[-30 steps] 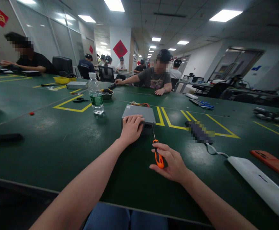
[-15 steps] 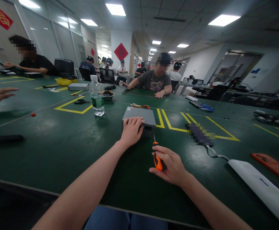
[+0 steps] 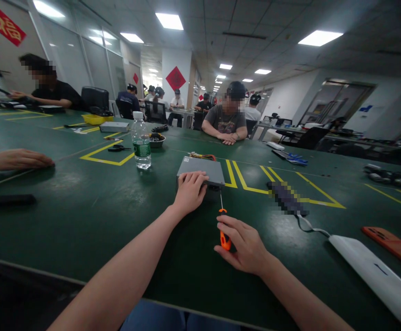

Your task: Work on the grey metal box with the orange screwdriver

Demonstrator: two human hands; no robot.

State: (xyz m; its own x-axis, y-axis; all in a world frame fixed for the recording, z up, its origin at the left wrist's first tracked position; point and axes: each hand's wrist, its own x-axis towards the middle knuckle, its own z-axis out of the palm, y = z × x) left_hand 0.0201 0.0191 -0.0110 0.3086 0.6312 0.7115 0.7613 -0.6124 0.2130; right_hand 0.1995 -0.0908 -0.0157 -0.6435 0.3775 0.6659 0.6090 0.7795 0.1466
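A grey metal power supply unit point(image 3: 205, 168) lies on the green table ahead of me, with coloured wires point(image 3: 202, 156) at its far side. My left hand point(image 3: 191, 191) grips its near left part, fingers over the top and thumb down the front face. In my right hand point(image 3: 243, 243) is a screwdriver point(image 3: 225, 240) with an orange and black handle, held between fingers and thumb. Its thin shaft points up at the near right corner of the unit. Whether the tip sits in a screw is too small to tell.
Left of the unit stands a water bottle point(image 3: 141, 142), with a metal bowl point(image 3: 157, 140) behind it. A white power bank point(image 3: 373, 271) and an orange phone point(image 3: 393, 246) lie at right. Another person's hand point(image 3: 21, 160) rests at left. Someone sits across the table.
The other person's hand at left has come down onto the table, over the small red object. The person across has drawn both hands together. My screwdriver handle has shifted slightly; my left hand stays.
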